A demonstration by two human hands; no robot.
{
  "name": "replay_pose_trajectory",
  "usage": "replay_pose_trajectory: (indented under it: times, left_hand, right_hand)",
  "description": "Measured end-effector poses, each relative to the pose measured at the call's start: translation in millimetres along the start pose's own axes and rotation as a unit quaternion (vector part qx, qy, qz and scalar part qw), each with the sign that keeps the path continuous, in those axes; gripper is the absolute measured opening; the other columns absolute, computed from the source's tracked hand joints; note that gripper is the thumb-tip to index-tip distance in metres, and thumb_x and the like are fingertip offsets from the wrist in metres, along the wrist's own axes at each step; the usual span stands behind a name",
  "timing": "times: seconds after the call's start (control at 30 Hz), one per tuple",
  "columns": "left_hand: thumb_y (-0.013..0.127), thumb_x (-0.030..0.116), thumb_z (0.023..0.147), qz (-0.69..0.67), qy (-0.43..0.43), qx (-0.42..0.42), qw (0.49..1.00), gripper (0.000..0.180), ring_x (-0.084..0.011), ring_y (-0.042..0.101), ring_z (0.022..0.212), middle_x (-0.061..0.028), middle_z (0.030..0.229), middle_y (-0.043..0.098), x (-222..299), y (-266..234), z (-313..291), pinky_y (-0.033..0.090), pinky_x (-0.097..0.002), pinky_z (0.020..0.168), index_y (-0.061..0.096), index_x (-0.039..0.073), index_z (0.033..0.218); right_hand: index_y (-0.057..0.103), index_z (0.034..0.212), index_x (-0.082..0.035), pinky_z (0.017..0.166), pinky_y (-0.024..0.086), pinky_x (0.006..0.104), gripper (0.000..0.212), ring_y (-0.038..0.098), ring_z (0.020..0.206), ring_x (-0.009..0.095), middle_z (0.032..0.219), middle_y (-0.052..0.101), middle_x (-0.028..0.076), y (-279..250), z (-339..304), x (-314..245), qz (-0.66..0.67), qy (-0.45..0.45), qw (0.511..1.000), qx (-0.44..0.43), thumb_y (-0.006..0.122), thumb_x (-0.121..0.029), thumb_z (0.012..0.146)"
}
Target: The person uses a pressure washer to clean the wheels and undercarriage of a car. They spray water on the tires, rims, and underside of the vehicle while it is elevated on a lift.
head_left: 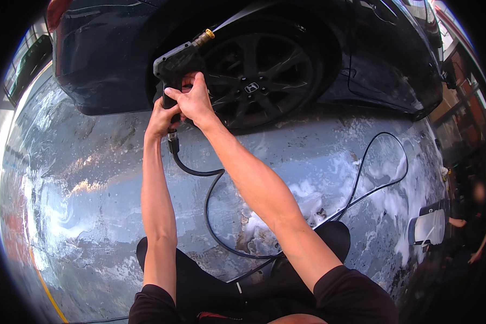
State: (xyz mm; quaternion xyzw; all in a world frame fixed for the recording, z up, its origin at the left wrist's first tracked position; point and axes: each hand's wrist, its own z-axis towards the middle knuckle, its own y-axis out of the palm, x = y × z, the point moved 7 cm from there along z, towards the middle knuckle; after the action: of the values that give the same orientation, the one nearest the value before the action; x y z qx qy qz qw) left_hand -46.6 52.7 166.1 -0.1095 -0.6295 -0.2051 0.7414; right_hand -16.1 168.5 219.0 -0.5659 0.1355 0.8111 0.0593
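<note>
Clearly both hands grip the black plastic pressure-washer gun (174, 67): right hand (195, 100) closed round its handle, left hand (162, 120) clasped just below. Probably rigid, weighty and wet-slick; the stiff black rubber hose (210, 216) trailing beneath them likely drags.

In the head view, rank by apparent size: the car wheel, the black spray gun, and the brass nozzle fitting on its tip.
1. car wheel
2. black spray gun, which sits nearer the camera, yet still looks smaller
3. brass nozzle fitting

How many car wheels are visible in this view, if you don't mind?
1: the dark alloy wheel just beyond the spray gun that both hands grip. The car's other wheels lie out of view.
</note>
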Motion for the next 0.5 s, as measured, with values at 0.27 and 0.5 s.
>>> replay_pose_trajectory:
  times: [0.27,0.5]
  left_hand:
    - [0.072,0.017,0.090,0.030,0.006,-0.028,0.999,0.014,-0.0087,0.058,0.056,-0.0020,0.068,0.063,18,22,5,0.031,-0.0212,0.042,0.065,0.007,0.097]
    - [0.073,0.016,0.087,0.071,0.007,-0.019,0.997,0.015,-0.0078,0.056,0.055,-0.0012,0.068,0.063,31,30,2,0.032,-0.0213,0.043,0.065,0.007,0.097]
  right_hand:
    - [0.041,0.123,0.004,0.035,0.049,0.0281,0.058,0.067,0.071,0.019,0.110,0.060,0.015,-19,5,-11,0.006,-0.027,1.000,-0.011,0.083,-0.007,0.084]
    - [0.042,0.123,0.004,0.039,0.052,0.0289,0.057,0.068,0.077,0.019,0.110,0.060,0.015,-27,0,-25,0.073,0.006,0.997,-0.029,0.083,-0.005,0.084]
